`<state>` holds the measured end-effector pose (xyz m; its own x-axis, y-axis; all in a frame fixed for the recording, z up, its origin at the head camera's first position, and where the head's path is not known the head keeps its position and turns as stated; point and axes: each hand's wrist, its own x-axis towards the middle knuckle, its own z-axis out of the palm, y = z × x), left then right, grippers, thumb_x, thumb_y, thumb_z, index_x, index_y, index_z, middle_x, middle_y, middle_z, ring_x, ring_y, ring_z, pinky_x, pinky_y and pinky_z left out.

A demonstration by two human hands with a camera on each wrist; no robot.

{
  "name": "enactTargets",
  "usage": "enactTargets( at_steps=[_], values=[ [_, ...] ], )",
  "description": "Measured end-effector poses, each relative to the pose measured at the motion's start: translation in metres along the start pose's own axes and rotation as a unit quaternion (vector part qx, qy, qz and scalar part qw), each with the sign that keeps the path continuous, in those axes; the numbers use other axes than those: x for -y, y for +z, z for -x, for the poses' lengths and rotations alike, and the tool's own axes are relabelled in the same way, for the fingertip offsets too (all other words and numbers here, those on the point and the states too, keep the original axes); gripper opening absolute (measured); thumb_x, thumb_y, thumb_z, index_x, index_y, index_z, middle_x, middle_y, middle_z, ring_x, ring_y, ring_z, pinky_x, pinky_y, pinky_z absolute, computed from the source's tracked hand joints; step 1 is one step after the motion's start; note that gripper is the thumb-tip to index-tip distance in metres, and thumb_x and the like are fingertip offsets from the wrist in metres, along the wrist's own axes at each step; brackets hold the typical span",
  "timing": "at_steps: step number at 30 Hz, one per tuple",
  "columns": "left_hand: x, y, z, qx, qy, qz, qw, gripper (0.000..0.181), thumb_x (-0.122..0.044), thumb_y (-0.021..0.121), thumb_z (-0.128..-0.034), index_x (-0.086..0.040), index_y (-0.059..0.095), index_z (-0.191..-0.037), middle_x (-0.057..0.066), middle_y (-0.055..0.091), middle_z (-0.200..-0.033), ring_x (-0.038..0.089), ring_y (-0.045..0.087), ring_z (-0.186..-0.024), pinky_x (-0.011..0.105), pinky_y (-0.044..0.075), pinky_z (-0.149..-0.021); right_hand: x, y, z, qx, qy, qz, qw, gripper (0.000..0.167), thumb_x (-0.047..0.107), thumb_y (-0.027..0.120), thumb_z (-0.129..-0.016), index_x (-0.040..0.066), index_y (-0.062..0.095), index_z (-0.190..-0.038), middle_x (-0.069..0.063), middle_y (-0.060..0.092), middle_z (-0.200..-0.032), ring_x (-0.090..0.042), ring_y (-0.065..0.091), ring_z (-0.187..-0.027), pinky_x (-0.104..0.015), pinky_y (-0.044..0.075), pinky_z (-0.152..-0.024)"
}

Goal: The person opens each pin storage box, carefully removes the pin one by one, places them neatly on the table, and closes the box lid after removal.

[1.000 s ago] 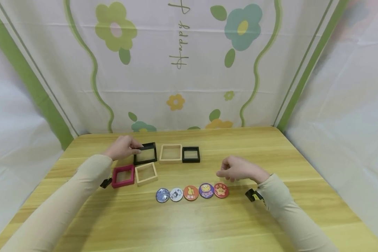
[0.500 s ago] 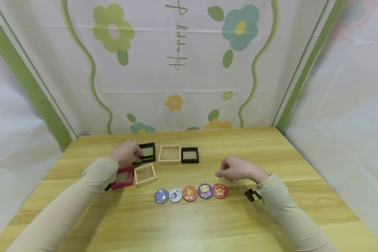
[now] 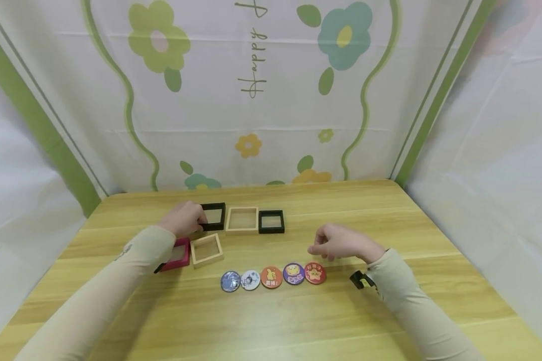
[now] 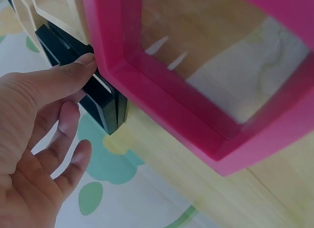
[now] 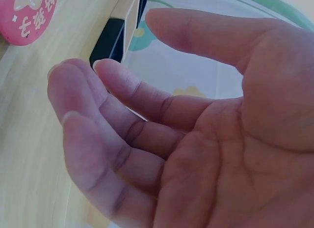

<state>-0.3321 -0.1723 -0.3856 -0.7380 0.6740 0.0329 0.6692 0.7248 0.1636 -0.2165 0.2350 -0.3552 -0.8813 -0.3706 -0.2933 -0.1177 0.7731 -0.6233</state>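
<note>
My left hand (image 3: pixel 183 219) pinches the left side of a larger black frame (image 3: pixel 214 216) with a clear window. In the left wrist view the thumb lies over the black frame's edge (image 4: pixel 105 107), with the index finger behind it. A pink frame (image 3: pixel 180 254) lies just below this hand, partly hidden by the wrist, beside a small light-wood frame (image 3: pixel 207 249). My right hand (image 3: pixel 341 242) hovers over the table with loosely curled fingers and holds nothing. Nearest to it is a red round badge (image 3: pixel 315 273) with a star figure.
Right of the larger black frame stand a larger light-wood frame (image 3: pixel 242 220) and a small black frame (image 3: pixel 271 221), side by side. Several round badges, among them an orange thumbs-up badge (image 3: pixel 271 277), form a row on the wooden table (image 3: pixel 271 326). A flowered cloth (image 3: pixel 275 110) hangs behind.
My left hand has moved down and right along the larger black frame. That frame now sits straighter and closer to the larger light-wood frame. The right hand stays in place.
</note>
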Motion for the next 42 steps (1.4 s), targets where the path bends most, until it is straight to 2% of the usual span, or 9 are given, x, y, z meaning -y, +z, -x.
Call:
enactTargets(
  at_steps=[6,12,16,21,29,32,35,38,42],
  values=[
    [-0.006,-0.003,0.001,0.007,-0.003,0.005,1.0000,0.046,0.007,0.077,-0.0790,-0.014,0.046,-0.052,-0.009,0.048,-0.055,0.007,0.037,-0.056,0.027,0.037,-0.056,-0.001,0.001,-0.001,-0.001,0.000,0.005,1.0000,0.024,0.024,0.068,-0.094,0.006,0.061,-0.081,-0.010,0.064,-0.078,-0.025,0.064,-0.069,-0.039,0.054,-0.064],
    [-0.011,-0.005,0.002,0.021,-0.014,0.005,0.9997,0.036,0.007,0.076,-0.0804,-0.009,0.056,-0.054,-0.005,0.056,-0.059,0.007,0.040,-0.056,0.025,0.038,-0.055,-0.002,0.002,-0.001,-0.002,-0.003,0.011,0.9999,0.023,0.025,0.068,-0.094,0.008,0.060,-0.081,-0.008,0.063,-0.077,-0.025,0.064,-0.069,-0.038,0.053,-0.063],
    [-0.010,-0.005,0.002,0.021,-0.005,0.004,0.9998,0.031,0.006,0.076,-0.0809,-0.007,0.062,-0.057,-0.003,0.063,-0.064,0.008,0.042,-0.057,0.026,0.040,-0.056,-0.002,0.002,-0.001,-0.002,-0.003,0.014,0.9999,0.023,0.026,0.068,-0.094,0.007,0.061,-0.081,-0.008,0.063,-0.077,-0.025,0.064,-0.069,-0.037,0.053,-0.063],
    [-0.008,-0.005,0.002,0.020,0.011,0.011,0.9997,0.034,0.006,0.075,-0.0822,-0.008,0.061,-0.055,-0.005,0.060,-0.059,0.007,0.039,-0.055,0.025,0.040,-0.055,0.000,0.002,0.000,-0.003,-0.001,0.015,0.9999,0.024,0.026,0.068,-0.094,0.008,0.060,-0.082,-0.008,0.063,-0.078,-0.024,0.064,-0.069,-0.038,0.053,-0.063],
    [-0.010,-0.002,0.003,0.015,0.026,-0.005,0.9995,0.061,0.008,0.076,-0.0800,-0.020,0.029,-0.051,-0.013,0.034,-0.050,0.005,0.029,-0.052,0.022,0.034,-0.051,-0.002,0.003,-0.001,0.000,-0.008,0.015,0.9999,0.024,0.026,0.068,-0.094,0.008,0.060,-0.081,-0.007,0.062,-0.076,-0.024,0.063,-0.068,-0.036,0.052,-0.062],
    [-0.010,-0.002,0.004,0.021,0.025,-0.003,0.9995,0.057,0.008,0.075,-0.0808,-0.017,0.035,-0.049,-0.010,0.045,-0.050,0.005,0.032,-0.052,0.023,0.036,-0.052,-0.002,0.003,-0.001,-0.001,-0.005,0.012,0.9999,0.024,0.026,0.068,-0.094,0.007,0.061,-0.081,-0.008,0.063,-0.077,-0.024,0.063,-0.068,-0.038,0.053,-0.062],
    [-0.010,-0.004,0.005,0.028,0.024,0.002,0.9993,0.041,0.007,0.075,-0.0816,-0.012,0.057,-0.051,-0.001,0.065,-0.063,0.002,0.047,-0.057,0.024,0.045,-0.056,-0.001,0.003,-0.001,-0.001,0.000,0.012,0.9999,0.023,0.026,0.068,-0.094,0.007,0.061,-0.082,-0.009,0.063,-0.077,-0.024,0.064,-0.069,-0.039,0.053,-0.064],
    [-0.009,-0.007,0.005,0.034,0.022,0.012,0.9991,0.020,0.008,0.075,-0.0817,-0.008,0.077,-0.069,0.007,0.072,-0.079,0.010,0.065,-0.070,0.030,0.055,-0.064,-0.001,0.003,-0.001,-0.001,0.002,0.011,0.9999,0.023,0.026,0.068,-0.095,0.007,0.061,-0.082,-0.009,0.063,-0.078,-0.025,0.064,-0.070,-0.039,0.053,-0.064],
    [-0.008,-0.007,0.005,0.041,0.013,0.025,0.9988,0.016,0.007,0.076,-0.0808,-0.008,0.081,-0.086,0.007,0.074,-0.088,0.022,0.070,-0.084,0.037,0.057,-0.073,-0.001,0.002,0.000,-0.002,-0.002,0.012,0.9999,0.023,0.026,0.068,-0.094,0.008,0.061,-0.082,-0.008,0.063,-0.077,-0.025,0.064,-0.069,-0.037,0.053,-0.062]
  ],
)
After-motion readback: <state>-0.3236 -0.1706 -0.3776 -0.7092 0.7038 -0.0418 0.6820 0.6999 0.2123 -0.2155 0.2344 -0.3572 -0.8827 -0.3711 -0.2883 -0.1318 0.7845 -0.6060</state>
